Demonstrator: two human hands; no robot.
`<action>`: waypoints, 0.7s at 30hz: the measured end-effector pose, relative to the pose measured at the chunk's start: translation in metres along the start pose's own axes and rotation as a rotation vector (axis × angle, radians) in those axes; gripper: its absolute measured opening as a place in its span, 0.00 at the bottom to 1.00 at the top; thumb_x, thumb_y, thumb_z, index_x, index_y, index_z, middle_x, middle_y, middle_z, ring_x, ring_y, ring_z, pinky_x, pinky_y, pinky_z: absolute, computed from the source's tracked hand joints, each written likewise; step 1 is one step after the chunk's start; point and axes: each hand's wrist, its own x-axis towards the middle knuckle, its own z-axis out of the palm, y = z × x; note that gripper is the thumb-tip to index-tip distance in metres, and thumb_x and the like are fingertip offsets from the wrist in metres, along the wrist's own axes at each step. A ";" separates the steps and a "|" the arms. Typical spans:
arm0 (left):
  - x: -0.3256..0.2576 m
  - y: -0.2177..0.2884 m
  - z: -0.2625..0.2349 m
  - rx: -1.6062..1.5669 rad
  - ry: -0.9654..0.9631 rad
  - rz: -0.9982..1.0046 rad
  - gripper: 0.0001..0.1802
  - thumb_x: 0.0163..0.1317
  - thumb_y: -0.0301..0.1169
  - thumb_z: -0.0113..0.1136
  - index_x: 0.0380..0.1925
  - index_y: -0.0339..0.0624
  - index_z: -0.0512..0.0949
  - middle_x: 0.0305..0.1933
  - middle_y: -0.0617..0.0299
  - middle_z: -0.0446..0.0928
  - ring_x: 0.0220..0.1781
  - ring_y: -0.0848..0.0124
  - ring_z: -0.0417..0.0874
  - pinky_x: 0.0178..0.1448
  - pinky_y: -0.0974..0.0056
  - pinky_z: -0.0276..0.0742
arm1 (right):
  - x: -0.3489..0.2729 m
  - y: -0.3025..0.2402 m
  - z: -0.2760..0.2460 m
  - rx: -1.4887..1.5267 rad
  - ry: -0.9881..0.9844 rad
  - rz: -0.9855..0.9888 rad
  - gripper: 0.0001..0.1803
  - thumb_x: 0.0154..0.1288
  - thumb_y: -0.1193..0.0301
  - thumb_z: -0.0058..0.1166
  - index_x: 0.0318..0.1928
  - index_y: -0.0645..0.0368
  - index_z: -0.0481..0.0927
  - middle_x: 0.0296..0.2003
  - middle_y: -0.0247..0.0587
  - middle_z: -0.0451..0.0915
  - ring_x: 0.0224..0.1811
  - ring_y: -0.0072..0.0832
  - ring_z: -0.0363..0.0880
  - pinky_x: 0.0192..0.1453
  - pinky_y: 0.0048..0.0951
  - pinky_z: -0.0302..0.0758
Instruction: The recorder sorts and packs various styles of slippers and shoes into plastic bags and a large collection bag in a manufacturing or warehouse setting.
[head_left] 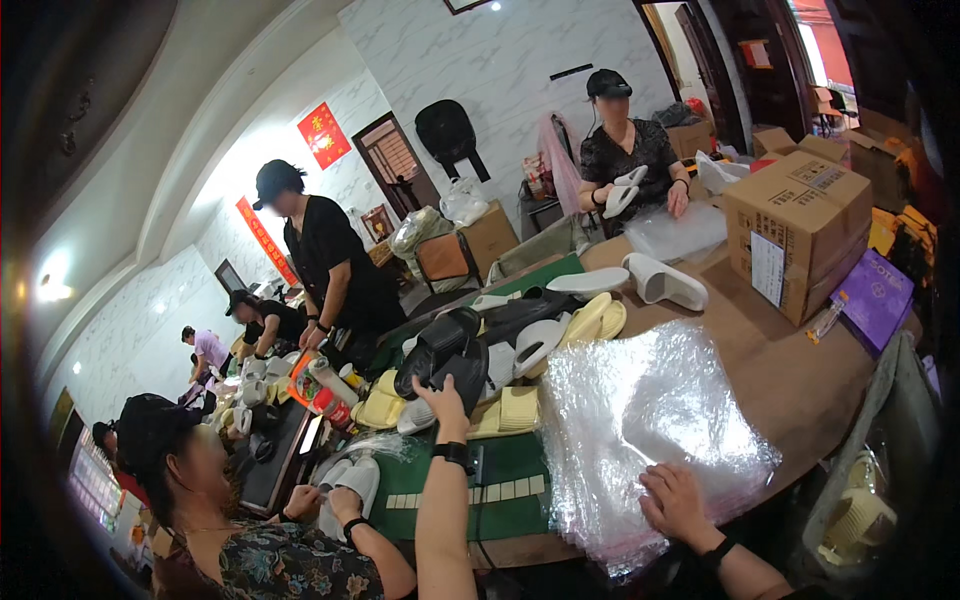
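My left hand [448, 405] reaches out to the slipper pile, its fingers around a black slipper [462, 376]; part of the grip is hidden behind it. Another black slipper [440, 338] is just beyond. Around them lie yellow slippers [508, 412], a white slipper [540, 345] and more dark ones. My right hand [675, 503] lies with fingers apart on the near right part of a stack of clear plastic bags [640, 400].
A cardboard box [798, 235] and a purple box [875, 300] stand at the right. White slippers [668, 283] lie at the far side. Close at left, a co-worker handles grey-white slippers [352, 490]; other people work along the tables. A green mat [460, 465] with pale strips covers the near table.
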 end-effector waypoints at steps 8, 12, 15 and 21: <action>0.038 0.013 -0.018 0.009 -0.274 -0.074 0.50 0.51 0.18 0.61 0.70 0.47 0.43 0.66 0.44 0.57 0.59 0.55 0.68 0.58 0.59 0.71 | -0.002 0.003 0.003 0.003 -0.014 0.002 0.18 0.54 0.66 0.56 0.46 0.57 0.75 0.48 0.43 0.74 0.53 0.42 0.68 0.57 0.44 0.63; 0.058 -0.001 -0.022 0.053 -0.218 -0.113 0.46 0.52 0.19 0.60 0.69 0.49 0.48 0.65 0.43 0.58 0.58 0.56 0.70 0.56 0.60 0.73 | 0.000 0.001 0.001 0.010 -0.008 -0.017 0.18 0.54 0.66 0.56 0.46 0.56 0.75 0.47 0.42 0.74 0.53 0.41 0.69 0.57 0.44 0.63; 0.051 0.007 -0.014 0.120 -0.348 -0.258 0.43 0.53 0.22 0.60 0.68 0.51 0.51 0.65 0.46 0.59 0.57 0.57 0.71 0.50 0.57 0.76 | 0.001 0.000 0.000 0.002 -0.013 0.006 0.18 0.54 0.67 0.56 0.46 0.56 0.75 0.47 0.42 0.74 0.53 0.40 0.69 0.58 0.43 0.62; 0.025 0.022 0.002 0.299 -0.367 -0.285 0.43 0.54 0.28 0.62 0.67 0.48 0.49 0.60 0.50 0.64 0.52 0.57 0.73 0.45 0.55 0.75 | 0.000 0.003 0.001 0.015 -0.028 0.029 0.19 0.54 0.66 0.56 0.47 0.56 0.75 0.48 0.41 0.73 0.53 0.40 0.68 0.57 0.42 0.62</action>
